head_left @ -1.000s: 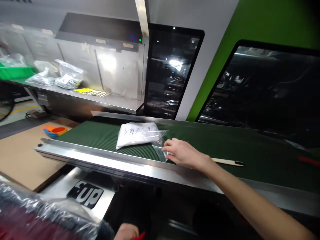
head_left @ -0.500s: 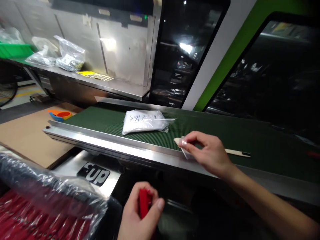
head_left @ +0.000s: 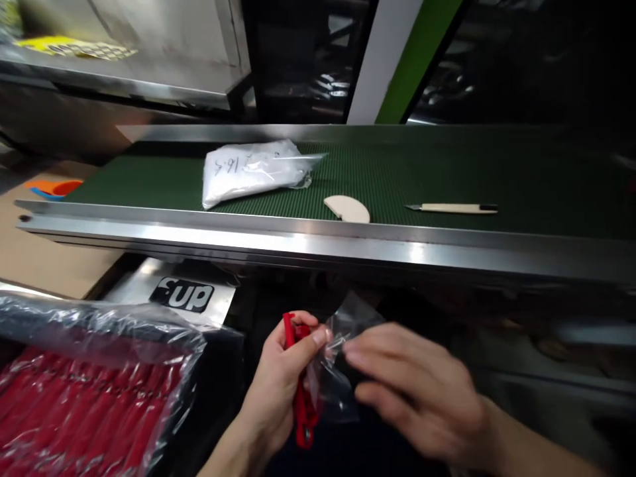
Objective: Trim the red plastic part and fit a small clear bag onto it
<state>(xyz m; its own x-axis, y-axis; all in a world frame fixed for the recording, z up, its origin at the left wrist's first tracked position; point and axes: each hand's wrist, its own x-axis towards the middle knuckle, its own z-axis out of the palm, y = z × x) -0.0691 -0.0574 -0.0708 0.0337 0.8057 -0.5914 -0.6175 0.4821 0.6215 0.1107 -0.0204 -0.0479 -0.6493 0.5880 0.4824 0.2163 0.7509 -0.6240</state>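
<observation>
My left hand (head_left: 283, 371) is closed round a red part (head_left: 304, 411), and its thumb pinches the edge of a clear plastic bag (head_left: 342, 391). Just right of the bag is my right hand (head_left: 417, 391), blurred, its fingers apart and close to the film. On the green conveyor belt (head_left: 387, 172) lie a white packet (head_left: 248, 173) with handwriting, a cream half-round piece (head_left: 348, 209) and a knife (head_left: 454, 208) with a pale handle.
A plastic-lined box of red parts (head_left: 89, 411) stands at the lower left. The belt's metal rail (head_left: 298, 242) runs across in front. Orange and blue rings (head_left: 57, 189) lie on cardboard (head_left: 44, 258). A metal shelf (head_left: 163, 89) is behind.
My right hand has left the belt and come down beside my left hand. The cream piece now lies on the belt, and the clear bag is at my left thumb. The view has tilted down.
</observation>
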